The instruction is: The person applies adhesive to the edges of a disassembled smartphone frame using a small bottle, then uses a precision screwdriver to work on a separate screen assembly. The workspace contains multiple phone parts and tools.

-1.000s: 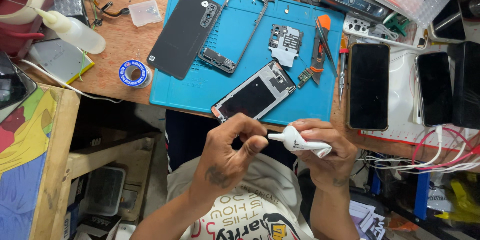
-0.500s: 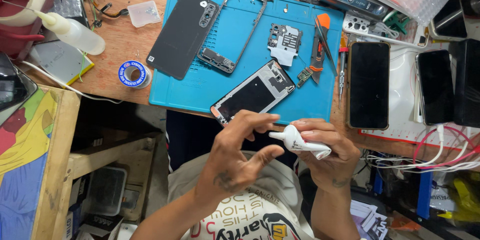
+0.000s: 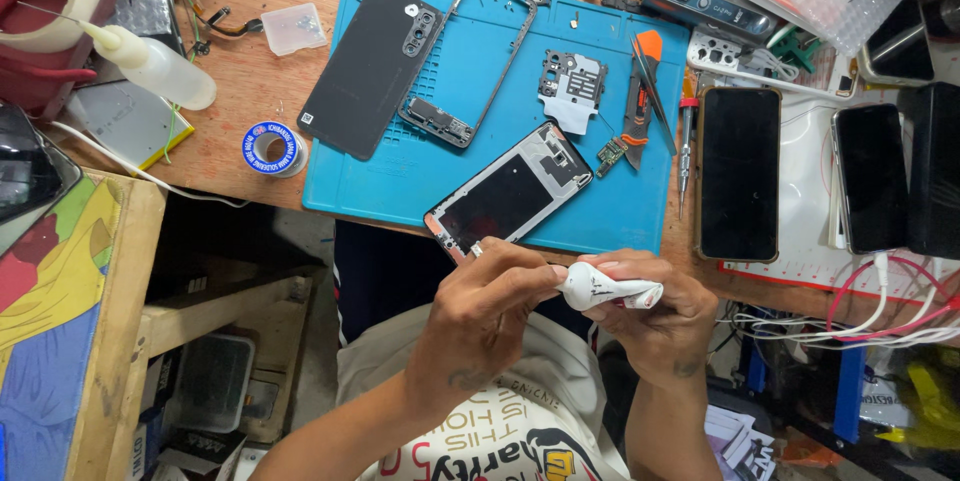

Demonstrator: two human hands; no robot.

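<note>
Over my lap, below the bench edge, both hands meet on a small white tube (image 3: 603, 289). My right hand (image 3: 652, 323) grips the tube's body. My left hand (image 3: 480, 319) has its thumb and fingertips closed on the tube's rounded left end. Just above them an opened phone chassis (image 3: 512, 193) lies on the blue work mat (image 3: 600, 221), overhanging its near edge.
On the mat lie a dark back cover (image 3: 368, 69), a thin phone frame (image 3: 478, 51), a metal shield plate (image 3: 572, 89) and an orange-handled knife (image 3: 640, 91). Whole black phones (image 3: 738, 173) lie to the right, beside cables (image 3: 880, 311). A solder-wire reel (image 3: 270, 148) and squeeze bottle (image 3: 150, 63) sit at the left.
My left hand opened its fingers for a moment, then closed back onto the tube's left end. The right hand kept hold of the tube and barely moved.
</note>
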